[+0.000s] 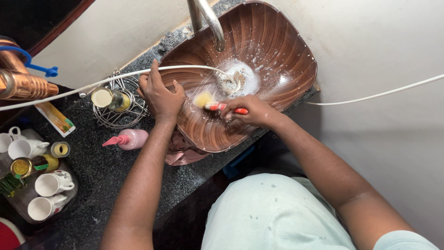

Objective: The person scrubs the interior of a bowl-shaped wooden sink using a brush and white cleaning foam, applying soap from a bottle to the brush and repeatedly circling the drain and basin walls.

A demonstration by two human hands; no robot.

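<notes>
Head view, looking straight down on a person at a sink. Just above the centre of the frame, a small brush with an orange-red handle and a pale yellow, soapy head lies against the inner wall of a brown, wood-patterned basin. The right hand has its grip closed around the brush handle, the head pointing toward the left of the frame. White foam gathers around the drain just above the brush, beneath a metal tap at the top centre.

The left hand rests on the basin's left rim, fingers curled over the edge, holding nothing else. A thin white cable runs from the left edge of the frame past this hand into the basin.

The basin sits on a dark speckled stone surface. Left of the hand stands a wire rack holding a small jar, with a pink bottle lying just below it. White cups stand in a tray at the lower left. A copper vessel sits at the upper left.
</notes>
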